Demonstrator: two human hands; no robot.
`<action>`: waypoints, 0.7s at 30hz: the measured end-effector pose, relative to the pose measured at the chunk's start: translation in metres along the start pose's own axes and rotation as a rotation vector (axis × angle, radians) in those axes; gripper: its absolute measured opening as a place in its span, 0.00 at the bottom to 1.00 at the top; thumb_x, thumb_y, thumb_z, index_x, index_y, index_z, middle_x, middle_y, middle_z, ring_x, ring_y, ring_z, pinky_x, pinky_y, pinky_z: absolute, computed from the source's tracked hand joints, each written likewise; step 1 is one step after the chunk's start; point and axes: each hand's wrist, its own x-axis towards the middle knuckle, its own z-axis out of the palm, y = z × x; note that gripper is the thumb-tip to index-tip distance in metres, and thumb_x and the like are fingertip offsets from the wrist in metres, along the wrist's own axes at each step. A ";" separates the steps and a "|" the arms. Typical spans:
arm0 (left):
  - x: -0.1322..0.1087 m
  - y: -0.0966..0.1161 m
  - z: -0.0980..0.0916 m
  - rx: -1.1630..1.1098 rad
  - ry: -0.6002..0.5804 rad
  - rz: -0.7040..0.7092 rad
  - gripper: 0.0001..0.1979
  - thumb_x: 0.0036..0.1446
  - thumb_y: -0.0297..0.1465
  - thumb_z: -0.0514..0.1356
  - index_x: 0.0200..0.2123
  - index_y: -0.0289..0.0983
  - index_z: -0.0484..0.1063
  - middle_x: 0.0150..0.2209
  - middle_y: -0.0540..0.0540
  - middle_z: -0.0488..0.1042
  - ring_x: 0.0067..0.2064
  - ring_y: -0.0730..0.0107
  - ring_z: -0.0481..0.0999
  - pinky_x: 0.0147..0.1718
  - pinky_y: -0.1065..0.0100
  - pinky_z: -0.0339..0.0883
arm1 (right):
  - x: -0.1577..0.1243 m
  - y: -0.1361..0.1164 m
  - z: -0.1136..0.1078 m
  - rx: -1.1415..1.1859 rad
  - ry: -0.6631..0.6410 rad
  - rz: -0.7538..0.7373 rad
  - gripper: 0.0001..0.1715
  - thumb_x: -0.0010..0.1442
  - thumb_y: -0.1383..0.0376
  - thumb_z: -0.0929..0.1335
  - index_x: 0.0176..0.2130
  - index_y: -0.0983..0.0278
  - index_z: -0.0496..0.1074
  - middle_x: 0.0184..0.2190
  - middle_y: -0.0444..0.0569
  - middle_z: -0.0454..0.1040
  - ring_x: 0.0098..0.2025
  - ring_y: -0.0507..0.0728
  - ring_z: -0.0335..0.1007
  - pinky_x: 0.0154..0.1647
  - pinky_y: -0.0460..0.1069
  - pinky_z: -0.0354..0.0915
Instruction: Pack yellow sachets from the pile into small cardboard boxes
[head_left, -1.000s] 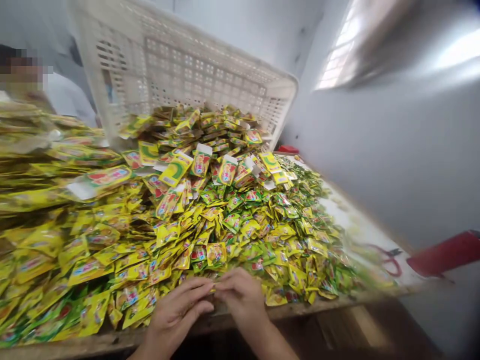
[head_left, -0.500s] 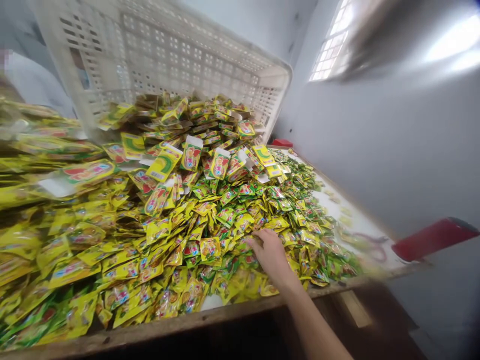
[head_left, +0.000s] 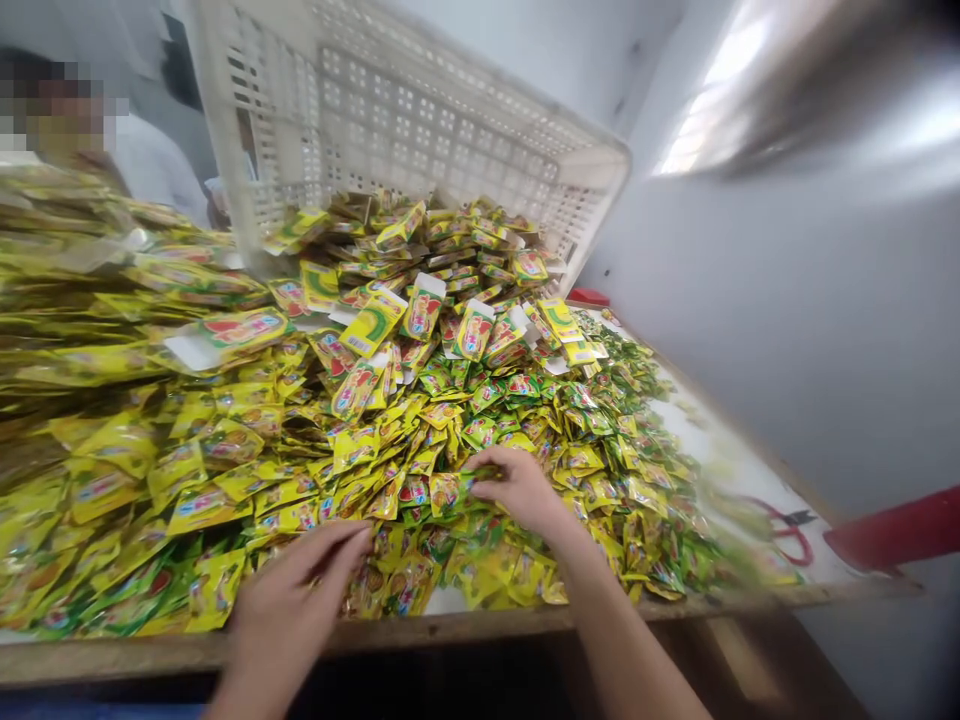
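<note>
A deep heap of small yellow and green sachets [head_left: 420,440] covers the table in front of me. My right hand [head_left: 517,488] rests on the heap near its front middle, fingers curled and pinched on a green sachet [head_left: 469,478]. My left hand [head_left: 296,595] hovers over the sachets at the front edge, fingers stretched out and holding nothing. Larger yellow packets [head_left: 375,322] lie higher up the pile.
A white perforated plastic crate [head_left: 405,130] leans tilted behind the heap. Red-handled scissors [head_left: 780,525] lie on the bare white tabletop at right, near a red object [head_left: 892,528]. Another person in white sits at the far left. The wooden table edge [head_left: 450,628] runs along the front; a grey wall stands at right.
My left hand, out of sight half a second ago, has come back over the front sachets. My right hand drew slightly back and closed on a sachet.
</note>
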 end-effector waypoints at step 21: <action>0.003 0.034 0.081 -0.570 -0.193 -0.439 0.14 0.52 0.40 0.65 0.38 0.37 0.77 0.37 0.46 0.80 0.41 0.61 0.77 0.39 0.65 0.73 | -0.025 0.005 0.024 0.473 0.005 0.230 0.16 0.48 0.67 0.73 0.40 0.63 0.75 0.29 0.42 0.76 0.28 0.54 0.70 0.29 0.46 0.66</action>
